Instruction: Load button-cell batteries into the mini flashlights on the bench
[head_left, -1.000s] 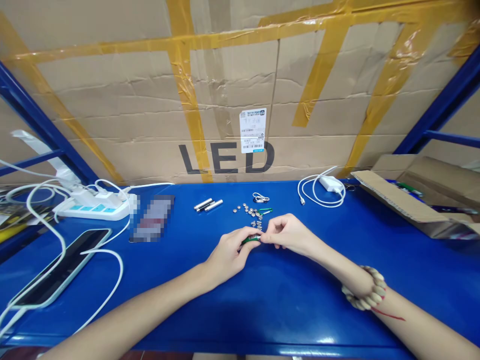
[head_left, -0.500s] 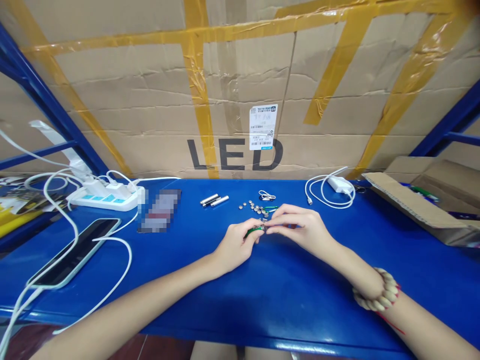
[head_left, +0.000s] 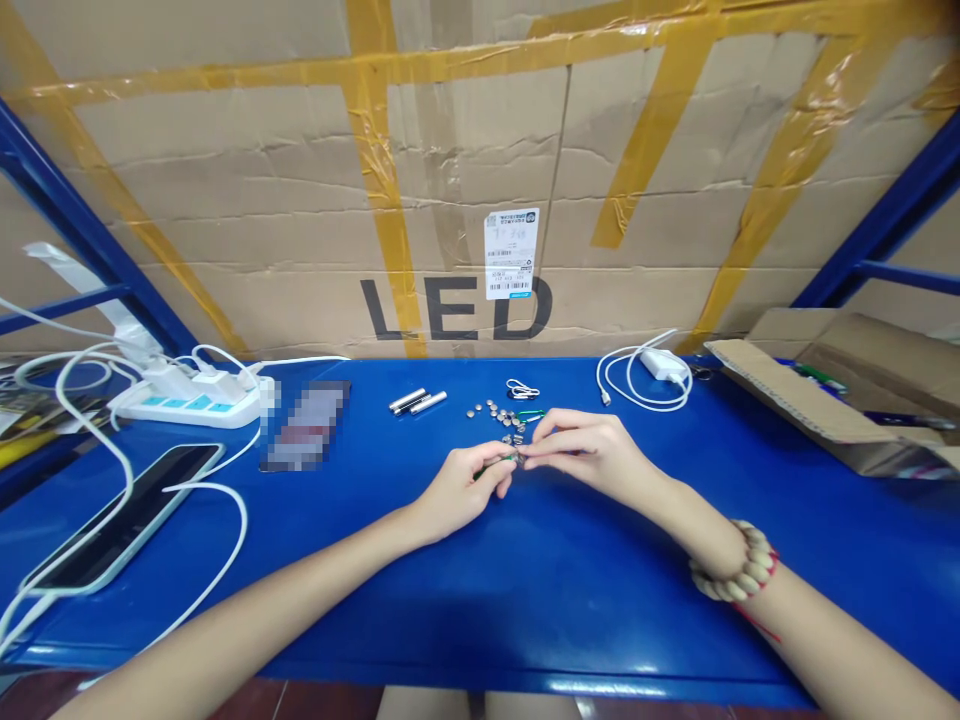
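Low over the blue table (head_left: 465,610), my left hand (head_left: 454,492) is closed around a small green metal tube (head_left: 491,466), most of it covered by the fingers. My right hand (head_left: 596,450) pinches at the tube's right end; whatever sits between its fingertips is too small to make out. Just beyond the hands lie several small round silver button cells (head_left: 508,419) and a few tiny metal bits (head_left: 516,440). A green carabiner (head_left: 531,414) rests beside them, near my right fingers. Several slim silver tubes (head_left: 418,402) lie to the left.
A loop of white cord (head_left: 521,388) and a charger with cable (head_left: 664,365) lie at the back. An open cardboard box (head_left: 817,430) stands right. On the left are a phone (head_left: 127,515), trailing white cables, a power strip (head_left: 191,402) and a blurred flat packet (head_left: 307,425).
The whole view has shifted slightly, so things appear further left. Both hands stay together at the green tube, with only slight finger movement.
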